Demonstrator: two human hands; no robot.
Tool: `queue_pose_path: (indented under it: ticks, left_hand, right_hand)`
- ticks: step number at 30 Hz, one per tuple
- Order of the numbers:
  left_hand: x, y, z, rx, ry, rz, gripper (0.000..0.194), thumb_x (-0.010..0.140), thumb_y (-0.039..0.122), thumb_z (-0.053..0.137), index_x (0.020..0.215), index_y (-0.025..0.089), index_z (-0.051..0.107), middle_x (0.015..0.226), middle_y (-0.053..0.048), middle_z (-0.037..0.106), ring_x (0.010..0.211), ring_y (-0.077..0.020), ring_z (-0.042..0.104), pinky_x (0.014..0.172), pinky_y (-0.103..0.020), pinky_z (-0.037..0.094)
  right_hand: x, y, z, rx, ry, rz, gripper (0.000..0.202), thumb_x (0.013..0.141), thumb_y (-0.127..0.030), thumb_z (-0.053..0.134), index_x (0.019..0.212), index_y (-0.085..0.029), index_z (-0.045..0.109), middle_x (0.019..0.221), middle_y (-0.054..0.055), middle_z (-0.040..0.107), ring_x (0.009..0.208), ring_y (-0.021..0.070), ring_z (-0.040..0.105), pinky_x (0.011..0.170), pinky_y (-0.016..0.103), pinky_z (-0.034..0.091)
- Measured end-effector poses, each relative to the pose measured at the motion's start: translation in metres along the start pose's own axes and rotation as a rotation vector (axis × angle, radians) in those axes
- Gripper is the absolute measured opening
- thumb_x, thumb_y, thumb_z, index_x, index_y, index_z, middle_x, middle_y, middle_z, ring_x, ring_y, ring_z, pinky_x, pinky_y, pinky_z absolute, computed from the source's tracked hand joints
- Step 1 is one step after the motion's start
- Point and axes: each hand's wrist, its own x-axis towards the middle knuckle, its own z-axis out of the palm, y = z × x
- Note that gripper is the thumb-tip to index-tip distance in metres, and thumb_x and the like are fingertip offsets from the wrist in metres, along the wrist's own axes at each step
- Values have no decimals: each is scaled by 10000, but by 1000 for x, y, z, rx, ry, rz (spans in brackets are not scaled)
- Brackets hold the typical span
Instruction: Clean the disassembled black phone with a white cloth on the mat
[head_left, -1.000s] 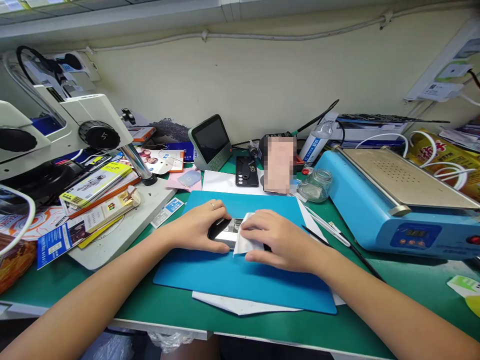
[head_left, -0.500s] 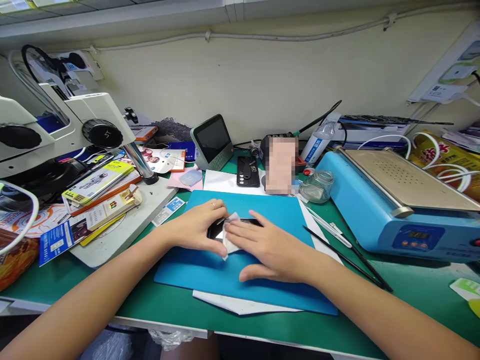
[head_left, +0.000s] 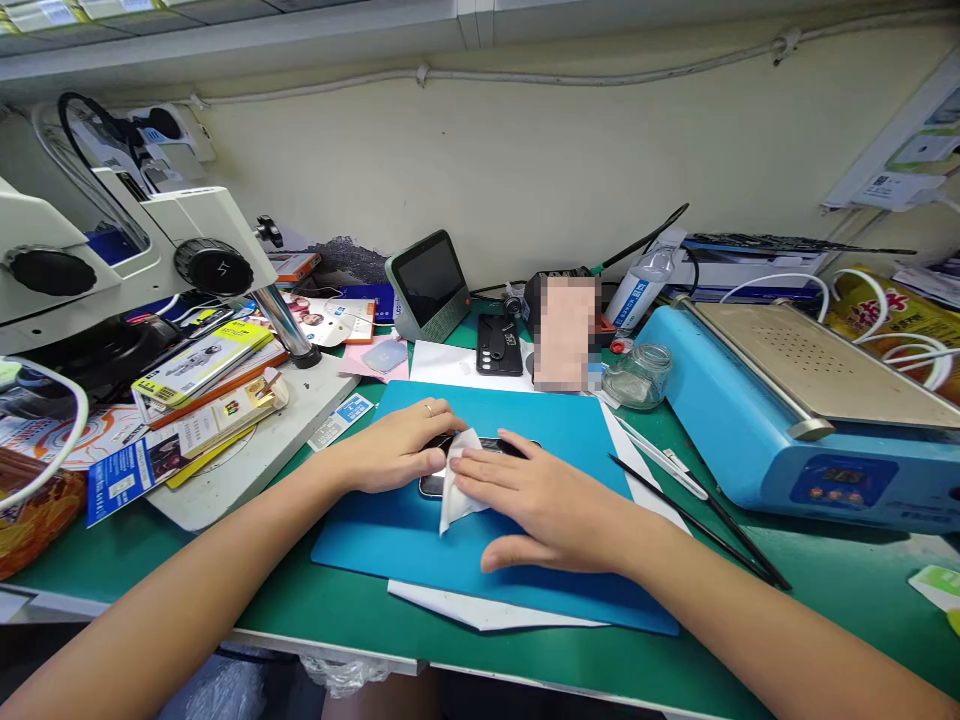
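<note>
A dark phone (head_left: 431,485), partly hidden by both hands, lies on the blue mat (head_left: 390,540). My left hand (head_left: 401,445) grips its left end, with the thumb on the near edge and the fingers on the far side. A folded white cloth or tissue (head_left: 457,505) lies across the phone. Flat fingers of my right hand (head_left: 540,500) press on the cloth from the right, the thumb spread out over the mat.
A microscope stand (head_left: 217,260) and stacked boxes (head_left: 202,365) are at the left. Behind the mat are a black phone case (head_left: 499,345), a small display (head_left: 427,285) and a glass jar (head_left: 637,377). Black tweezers (head_left: 697,515) and a blue heating machine (head_left: 750,430) stand at the right.
The white cloth now hangs lower toward the near side of the phone. My left thumb has moved up and in against the phone. The whole view has shifted slightly.
</note>
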Motion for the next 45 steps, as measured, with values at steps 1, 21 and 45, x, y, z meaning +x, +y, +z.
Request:
queue_pose_path:
  ticks: [1, 21, 45]
  left_hand:
    - [-1, 0, -2, 25, -1, -19, 880, 873, 872, 223, 1301, 173, 546, 1159, -126, 588, 1041, -283, 546, 910, -416, 428]
    - [-10, -3, -14, 52, -35, -107, 560, 687, 534, 847, 1081, 197, 635, 1040, -45, 587, 992, -246, 579, 826, -330, 466]
    - [-11, -2, -9, 77, -19, -120, 538, 699, 533, 821, 1058, 208, 589, 1083, -37, 602, 1002, -247, 576, 834, -341, 465]
  right_hand:
    - [-1, 2, -1, -13, 11, 7, 643, 965, -536, 598, 1486, -176, 484, 1510, 143, 519, 1450, 285, 422, 1245, 564, 195]
    - [16, -17, -3, 4, -222, 221, 1053, 882, -746, 544, 1607, -78, 174, 1670, 181, 54, 1546, 403, 69, 1254, 590, 172]
    - [6, 1, -1, -172, 34, -49, 770, 975, -609, 524, 1461, -14, 475, 1569, 216, 406, 1493, 329, 335, 1223, 459, 314]
